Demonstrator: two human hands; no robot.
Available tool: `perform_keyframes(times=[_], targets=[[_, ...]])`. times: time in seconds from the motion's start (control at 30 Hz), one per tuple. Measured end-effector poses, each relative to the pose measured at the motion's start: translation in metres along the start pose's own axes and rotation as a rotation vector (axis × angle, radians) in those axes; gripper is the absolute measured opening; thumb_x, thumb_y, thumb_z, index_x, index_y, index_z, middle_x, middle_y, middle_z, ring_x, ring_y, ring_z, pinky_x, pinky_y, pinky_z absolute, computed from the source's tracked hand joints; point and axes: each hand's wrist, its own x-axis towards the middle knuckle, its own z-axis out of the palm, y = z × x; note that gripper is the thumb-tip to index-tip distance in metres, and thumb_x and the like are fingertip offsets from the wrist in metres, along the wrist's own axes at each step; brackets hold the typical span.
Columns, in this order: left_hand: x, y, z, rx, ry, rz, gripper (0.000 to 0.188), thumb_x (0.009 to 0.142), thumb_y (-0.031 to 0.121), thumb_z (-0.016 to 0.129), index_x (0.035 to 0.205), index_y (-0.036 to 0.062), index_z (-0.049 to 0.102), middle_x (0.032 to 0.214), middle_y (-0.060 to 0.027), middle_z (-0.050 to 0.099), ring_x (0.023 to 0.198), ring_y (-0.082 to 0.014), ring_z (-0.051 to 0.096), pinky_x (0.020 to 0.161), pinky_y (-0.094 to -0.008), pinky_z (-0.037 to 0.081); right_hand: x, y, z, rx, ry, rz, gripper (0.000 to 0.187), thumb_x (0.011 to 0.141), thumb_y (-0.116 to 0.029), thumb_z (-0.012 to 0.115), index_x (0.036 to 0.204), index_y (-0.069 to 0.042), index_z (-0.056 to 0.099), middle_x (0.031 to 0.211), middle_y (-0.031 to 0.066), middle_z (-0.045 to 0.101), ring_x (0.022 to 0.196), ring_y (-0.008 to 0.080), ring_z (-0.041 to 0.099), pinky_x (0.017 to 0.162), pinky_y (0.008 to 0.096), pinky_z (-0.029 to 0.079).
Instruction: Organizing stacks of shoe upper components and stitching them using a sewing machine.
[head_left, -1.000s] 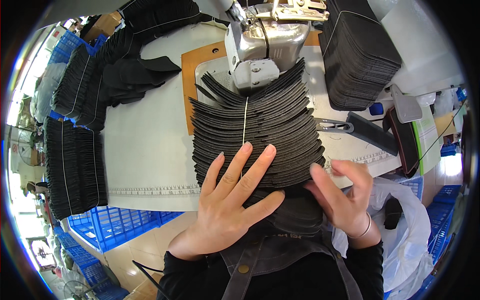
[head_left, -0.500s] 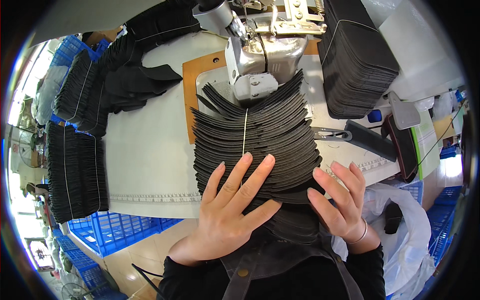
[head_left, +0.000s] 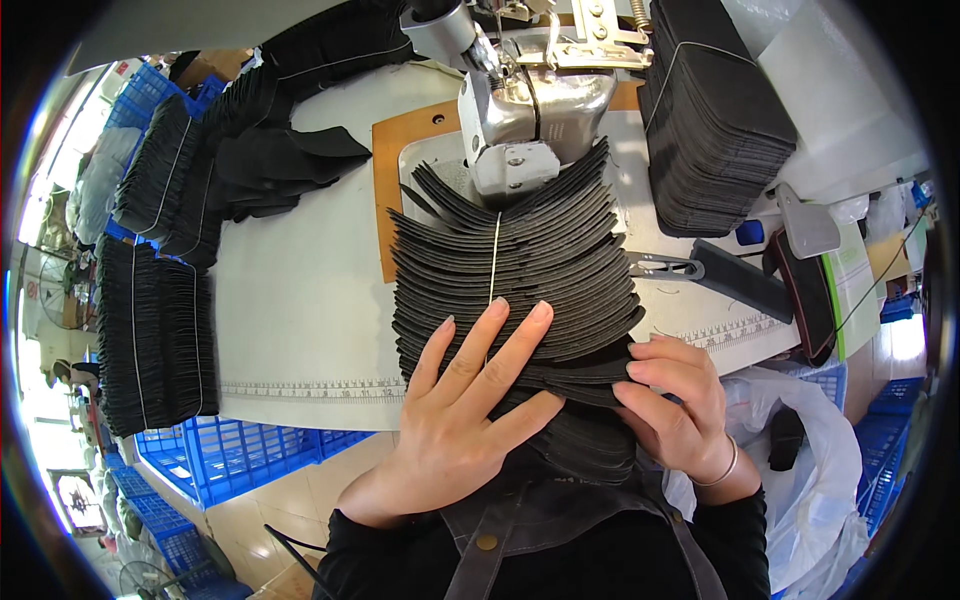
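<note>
Head view: I see left hand [head_left: 455, 435] splayed flat on black stack [head_left: 560, 270], right fingers pinching its near-right edges. Stack lies near side of sewing machine [head_left: 545, 105]. Slack left-hand pressure could let near pieces slip off surface [head_left: 290, 330].

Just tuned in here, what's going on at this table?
A person's left hand lies spread on a banded black bundle; the right hand pinches several thin pieces at its near right edge. The bundle sits before a sewing machine, with another banded stack to the right.
</note>
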Motion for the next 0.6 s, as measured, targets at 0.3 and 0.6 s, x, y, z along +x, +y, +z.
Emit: perform_keyframes(times=[0.3, 0.6], targets=[[0.0, -0.004, 0.0, 0.002, -0.027, -0.011, 0.014, 0.076, 0.016, 0.062, 0.089, 0.0182, 0.065, 0.138, -0.013, 0.051, 0.126, -0.0319, 0.05, 0.101, -0.0472, 0.037, 0.003, 0.0, 0.001, 0.224, -0.02, 0.155, 0.03, 0.07, -0.011, 0.075, 0.097, -0.002, 0.066, 0.097, 0.0117, 0.066, 0.076, 0.0253, 0.063, 0.062, 0.0321, 0.051], [0.0, 0.0, -0.001, 0.01, -0.017, -0.002, 0.045, 0.064, 0.002, 0.063, 0.104, 0.0218, 0.069, 0.139, -0.0172, 0.049, 0.127, -0.0367, 0.047, 0.103, -0.0494, 0.034, 0.002, -0.001, -0.004, 0.262, -0.018, 0.405, 0.022, 0.077, -0.008, 0.07, 0.098, -0.005, 0.071, 0.092, 0.0079, 0.066, 0.07, 0.0184, 0.062, 0.061, 0.0249, 0.052]])
